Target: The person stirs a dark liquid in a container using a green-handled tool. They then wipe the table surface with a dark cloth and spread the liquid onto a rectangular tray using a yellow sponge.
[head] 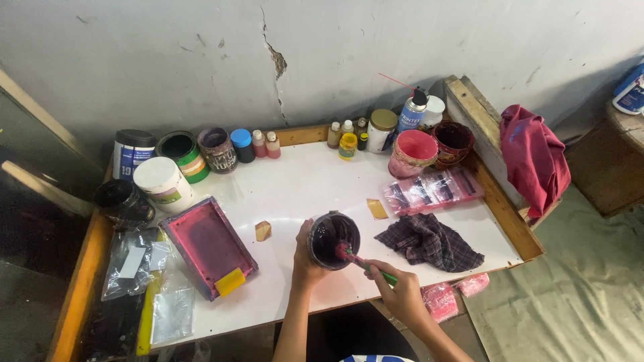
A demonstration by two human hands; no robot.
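My left hand (pixel 306 258) grips a small dark paint tin (pixel 333 238), tilted so that its open mouth faces me, just above the white tabletop (pixel 308 181). My right hand (pixel 402 291) holds a green-handled stirring stick (pixel 367 265) whose pink-stained tip rests on the tin's rim. The inside of the tin is coated with dark purple ink.
A pink-stained framed screen (pixel 208 245) with a yellow scraper (pixel 230 281) lies at the left. A dark checked rag (pixel 429 241) lies to the right, pink plastic packets (pixel 433 189) behind it. Tins, jars and small bottles line the back edge. A red cloth (pixel 533 157) hangs at the right.
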